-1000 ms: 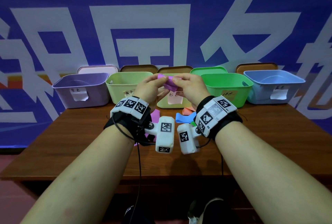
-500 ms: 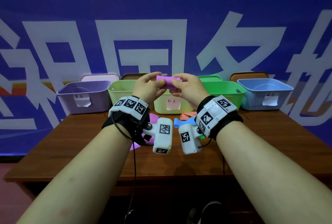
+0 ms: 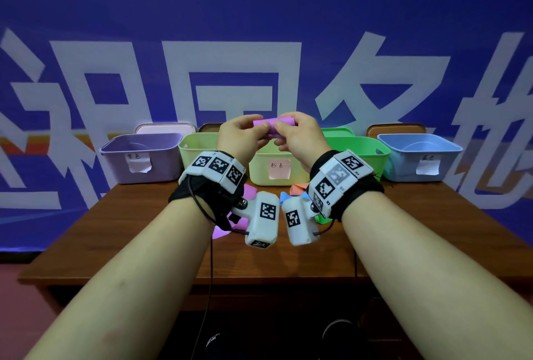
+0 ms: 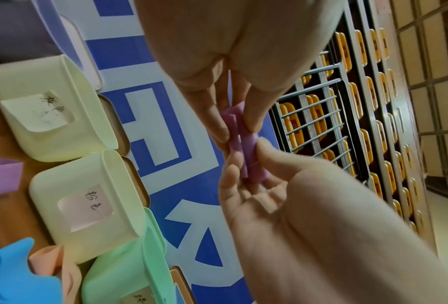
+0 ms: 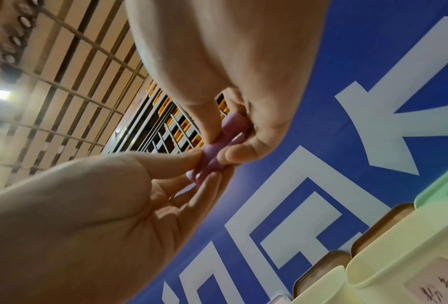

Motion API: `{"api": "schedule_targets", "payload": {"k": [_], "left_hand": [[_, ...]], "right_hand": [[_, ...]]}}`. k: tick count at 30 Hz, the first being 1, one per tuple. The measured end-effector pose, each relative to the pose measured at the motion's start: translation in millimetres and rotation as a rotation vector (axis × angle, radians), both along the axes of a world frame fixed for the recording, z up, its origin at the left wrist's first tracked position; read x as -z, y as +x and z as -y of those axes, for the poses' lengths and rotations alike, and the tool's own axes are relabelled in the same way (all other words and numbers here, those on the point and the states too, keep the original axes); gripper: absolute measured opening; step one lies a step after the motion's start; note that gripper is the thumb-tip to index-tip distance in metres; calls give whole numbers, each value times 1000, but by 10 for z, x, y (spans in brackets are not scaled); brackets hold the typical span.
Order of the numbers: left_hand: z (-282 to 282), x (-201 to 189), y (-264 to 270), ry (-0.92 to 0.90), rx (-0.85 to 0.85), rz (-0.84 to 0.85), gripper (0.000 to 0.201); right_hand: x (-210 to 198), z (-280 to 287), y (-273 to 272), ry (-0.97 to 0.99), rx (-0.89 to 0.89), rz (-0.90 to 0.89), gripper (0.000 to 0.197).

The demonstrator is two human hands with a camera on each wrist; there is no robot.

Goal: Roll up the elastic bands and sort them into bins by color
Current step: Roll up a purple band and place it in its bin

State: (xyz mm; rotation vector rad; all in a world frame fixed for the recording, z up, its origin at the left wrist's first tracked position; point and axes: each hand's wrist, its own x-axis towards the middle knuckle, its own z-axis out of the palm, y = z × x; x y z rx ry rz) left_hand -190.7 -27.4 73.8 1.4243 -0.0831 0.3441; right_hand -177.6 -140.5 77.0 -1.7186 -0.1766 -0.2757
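Behind everything, a blue banner (image 3: pixel 259 13) with large white characters fills the background, and in front of it a brown wooden tabletop (image 3: pixel 418 229) carries a row of plastic bins along its far edge: a purple bin (image 3: pixel 144 157), a pale yellow-green bin (image 3: pixel 196 146), a second pale yellow-green bin (image 3: pixel 259 169) with a pink handwritten label, a green bin (image 3: pixel 357 149) and a light blue bin (image 3: pixel 418 154). Flat lids stand behind the bins against the banner. Both forearms reach forward over the tabletop, each wrist wrapped in a black strap bearing white marker blocks and a small white camera housing. Loose elastic bands lie on the tabletop below the wrists: a purple band (image 3: pixel 222 232), a blue band (image 3: pixel 285 196), an orange band (image 3: pixel 300 188) and a bit of green one, mostly hidden by the wrist gear. Raised above the middle bins, the left hand (image 3: pixel 242 136) and the right hand (image 3: pixel 297 137) meet around a rolled pink-purple elastic band (image 3: pixel 272 124), held horizontally between them. The left hand pinches one end with thumb and fingertips, and the right hand pinches the other end likewise, fingers curled round the small roll.
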Motion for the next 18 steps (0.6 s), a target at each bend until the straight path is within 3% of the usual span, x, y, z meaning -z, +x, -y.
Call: {"api": "schedule_targets", "payload": {"k": [4, 10, 18], "left_hand": [[-85, 49, 70, -50, 50, -38, 30], [-154, 161, 310, -90, 122, -94, 18], [-209, 573, 1251, -122, 80, -204, 13]], "right_hand": [[69, 33, 88, 129, -52, -27, 22], [289, -53, 377, 132, -47, -23, 14], [640, -120, 1263, 59, -2, -61, 11]]}}
